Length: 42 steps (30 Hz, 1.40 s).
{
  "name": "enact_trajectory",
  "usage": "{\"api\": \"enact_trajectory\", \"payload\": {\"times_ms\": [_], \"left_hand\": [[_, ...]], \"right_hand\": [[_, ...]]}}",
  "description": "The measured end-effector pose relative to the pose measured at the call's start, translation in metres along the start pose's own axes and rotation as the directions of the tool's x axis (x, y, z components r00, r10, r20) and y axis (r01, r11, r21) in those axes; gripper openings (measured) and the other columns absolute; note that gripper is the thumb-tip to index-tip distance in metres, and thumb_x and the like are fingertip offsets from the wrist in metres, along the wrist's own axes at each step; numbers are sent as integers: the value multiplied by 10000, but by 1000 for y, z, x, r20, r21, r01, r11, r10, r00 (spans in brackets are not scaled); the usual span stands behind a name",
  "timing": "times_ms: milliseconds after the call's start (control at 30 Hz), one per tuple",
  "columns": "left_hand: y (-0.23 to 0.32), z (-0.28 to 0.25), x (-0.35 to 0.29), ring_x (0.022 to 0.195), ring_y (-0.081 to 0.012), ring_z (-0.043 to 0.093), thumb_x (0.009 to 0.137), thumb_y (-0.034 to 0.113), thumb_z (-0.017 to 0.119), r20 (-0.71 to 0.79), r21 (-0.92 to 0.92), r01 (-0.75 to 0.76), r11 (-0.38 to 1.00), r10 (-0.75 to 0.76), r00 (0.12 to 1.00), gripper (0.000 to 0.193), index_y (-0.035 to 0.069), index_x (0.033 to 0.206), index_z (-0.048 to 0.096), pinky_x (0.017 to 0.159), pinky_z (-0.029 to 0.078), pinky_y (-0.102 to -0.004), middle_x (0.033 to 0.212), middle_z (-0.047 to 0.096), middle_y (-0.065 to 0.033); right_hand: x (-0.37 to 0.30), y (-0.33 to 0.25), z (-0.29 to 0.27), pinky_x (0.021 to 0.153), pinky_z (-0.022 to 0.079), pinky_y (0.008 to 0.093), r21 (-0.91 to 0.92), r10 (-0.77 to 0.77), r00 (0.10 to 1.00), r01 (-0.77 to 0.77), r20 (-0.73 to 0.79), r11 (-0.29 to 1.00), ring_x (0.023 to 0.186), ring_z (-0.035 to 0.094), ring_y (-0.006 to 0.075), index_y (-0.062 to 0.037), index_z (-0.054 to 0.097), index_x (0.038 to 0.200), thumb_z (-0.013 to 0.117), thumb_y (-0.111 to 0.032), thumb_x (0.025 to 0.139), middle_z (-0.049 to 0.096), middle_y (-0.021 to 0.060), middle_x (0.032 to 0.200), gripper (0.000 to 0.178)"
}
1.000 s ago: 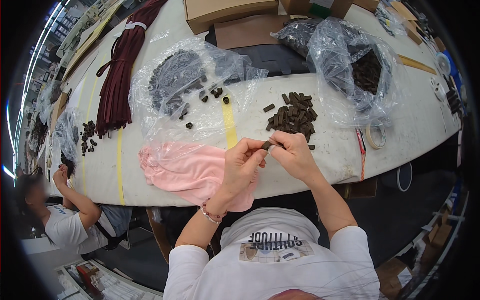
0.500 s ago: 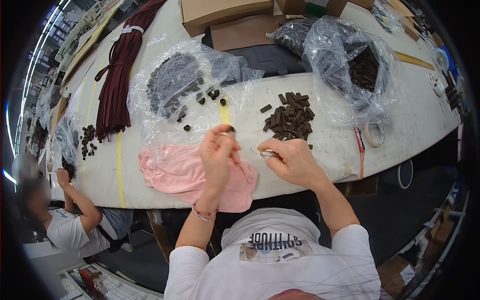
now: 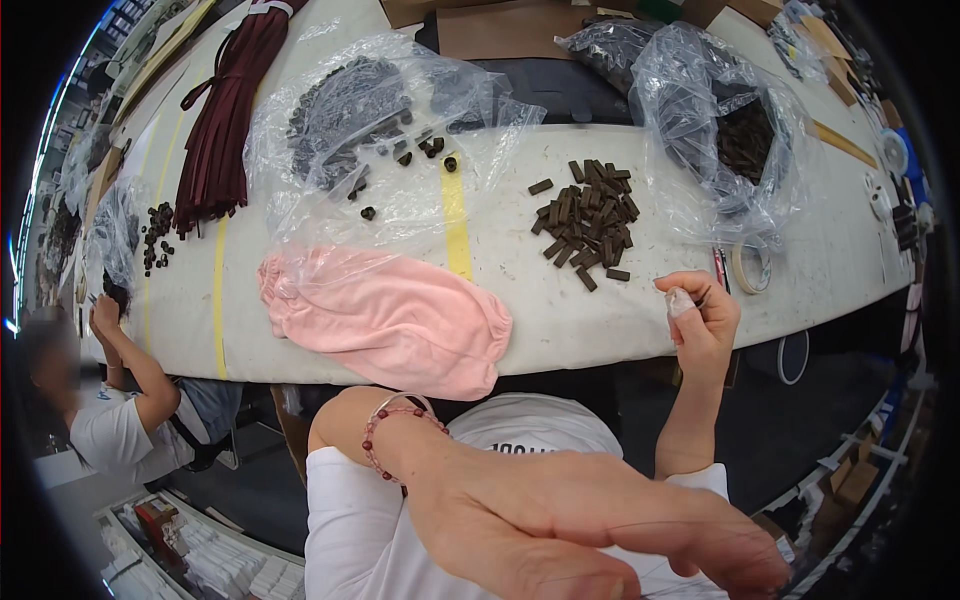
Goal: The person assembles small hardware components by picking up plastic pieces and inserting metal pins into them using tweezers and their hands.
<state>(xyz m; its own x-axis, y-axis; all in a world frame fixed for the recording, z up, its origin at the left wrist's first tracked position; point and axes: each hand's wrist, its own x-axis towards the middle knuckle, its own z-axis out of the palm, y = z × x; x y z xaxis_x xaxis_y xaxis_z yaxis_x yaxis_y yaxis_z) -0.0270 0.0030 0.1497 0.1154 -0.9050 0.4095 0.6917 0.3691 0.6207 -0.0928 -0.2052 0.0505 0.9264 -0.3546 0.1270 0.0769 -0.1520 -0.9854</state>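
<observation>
My left hand (image 3: 570, 505) is raised close to the camera and reaches across to the right, over my shirt. Its fingers are stretched out, the thumb apart from them, and I see nothing held. A beaded bracelet (image 3: 375, 440) circles that wrist. At the table's near edge, my right hand (image 3: 708, 320) is closed, fingers curled toward the thumb. A whitish wrap or scrap (image 3: 682, 302) shows at the thumb; what the fingers hold, if anything, is hidden. Left of this hand lies a pile of small dark brown rectangular pieces (image 3: 588, 212), the nearest things to it.
A pink cloth sleeve (image 3: 385, 320) lies near the front edge. Behind it, clear plastic (image 3: 400, 215) covers black stopper-like pieces (image 3: 350, 125). An open plastic bag (image 3: 680, 130) of brown pieces, a tape roll (image 3: 752, 270) and maroon strips (image 3: 215, 150) lie around. A co-worker (image 3: 130, 400) sits left.
My left hand has come up toward the camera and right; the small dark piece at its fingertips is no longer visible. My right hand has moved right, and its silvery metal item no longer shows.
</observation>
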Motion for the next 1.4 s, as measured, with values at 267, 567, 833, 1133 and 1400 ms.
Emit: {"api": "enact_trajectory", "payload": {"times_ms": [267, 567, 833, 1133, 1400], "left_hand": [[-16, -3, 11, 932, -309, 513, 924, 337, 362, -97, 82, -77, 994, 85, 992, 431, -66, 962, 510, 875, 374, -437, 841, 599, -214], [3, -11, -17, 925, -307, 514, 927, 356, 331, -28, 81, -124, 989, 126, 992, 460, -65, 966, 510, 875, 374, -437, 826, 602, -210], [5, -16, -23, 918, -305, 515, 929, 373, 303, -21, 125, -178, 976, 182, 983, 486, -65, 970, 510, 875, 375, -438, 812, 604, -206], [-5, -14, -4, 911, -302, 517, 932, 393, 271, -56, 198, -200, 960, 215, 975, 517, -64, 973, 509, 874, 376, -438, 797, 607, -202], [-13, -22, 15, 904, -300, 518, 935, 410, 243, -48, 234, -173, 957, 189, 981, 544, -63, 977, 509, 874, 377, -438, 784, 609, -199]], "right_hand": [[-3, 8, -13, 413, 254, 154, 24, 29, 993, -27, -110, 999, 450, 347, -2, 32, 594, 866, 482, -7, 794, 475, -33, 595, 139], [-6, 8, -18, 433, 268, 156, -12, -29, 991, 27, -133, 1000, 482, 367, 4, 33, 603, 870, 473, 26, 767, 479, -30, 611, 167], [-14, -4, -29, 433, 275, 153, -40, -53, 973, 45, -227, 998, 475, 369, 5, 35, 600, 879, 479, 18, 778, 474, -32, 607, 158], [-42, 12, -116, 365, 218, 141, -129, -146, 781, 85, -607, 988, 420, 308, -5, 45, 573, 896, 492, -28, 837, 450, -35, 587, 124], [-122, 105, -238, 309, 211, 150, -64, 37, 377, -251, -925, 966, 346, 300, 6, -12, 590, 860, 475, -48, 844, 397, -47, 488, 122]]}}
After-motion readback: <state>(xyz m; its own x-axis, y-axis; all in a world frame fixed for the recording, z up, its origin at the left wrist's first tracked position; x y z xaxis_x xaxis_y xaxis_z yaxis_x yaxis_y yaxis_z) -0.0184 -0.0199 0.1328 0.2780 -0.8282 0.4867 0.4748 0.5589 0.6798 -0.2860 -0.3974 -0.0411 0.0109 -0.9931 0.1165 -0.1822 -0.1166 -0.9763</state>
